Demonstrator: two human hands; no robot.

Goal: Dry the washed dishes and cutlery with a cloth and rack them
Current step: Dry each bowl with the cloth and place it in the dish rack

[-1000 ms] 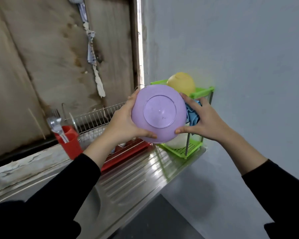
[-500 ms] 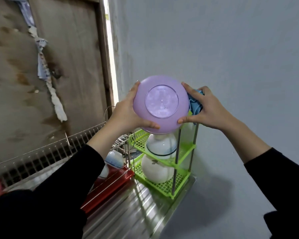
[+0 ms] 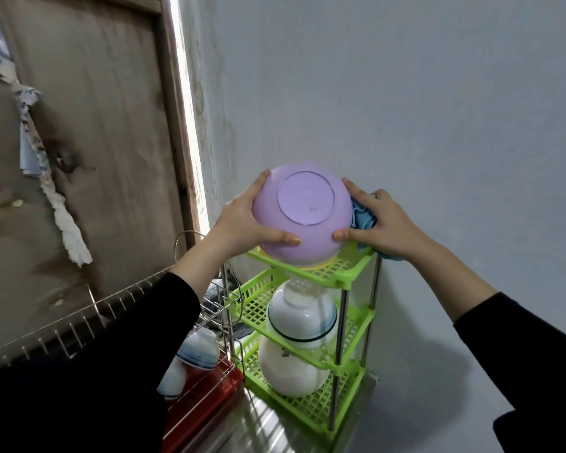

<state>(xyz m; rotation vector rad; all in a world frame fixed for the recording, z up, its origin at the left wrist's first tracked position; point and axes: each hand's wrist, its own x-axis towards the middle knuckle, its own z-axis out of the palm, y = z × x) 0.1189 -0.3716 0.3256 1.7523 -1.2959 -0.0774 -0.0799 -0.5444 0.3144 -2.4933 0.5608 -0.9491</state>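
Head view: step in hand is racking. The purple bowl (image 3: 303, 217), inverted w/ base ring toward the camera, is at the top shelf of the green rack (image 3: 350, 267), lowered over a yellow bowl (image 3: 314, 265) of which only a rim sliver shows; whether it is fully seated cannot be told. The left hand (image 3: 239, 220) grips the bowl's left side, thumb across the lower wall, fingers (image 3: 262, 180) curved over the top. The right hand (image 3: 386, 223) grips the right side likewise, w/ the blue cloth (image 3: 363, 217) bunched between palm and bowl. Bowl surface: smooth matte plastic, no drops visible; prob. light, slippery if damp. Next move, as judged: check the bowl nests square, release both hands evenly, retain cloth in right hand. Risk: a tilted stack sliding off the shelf
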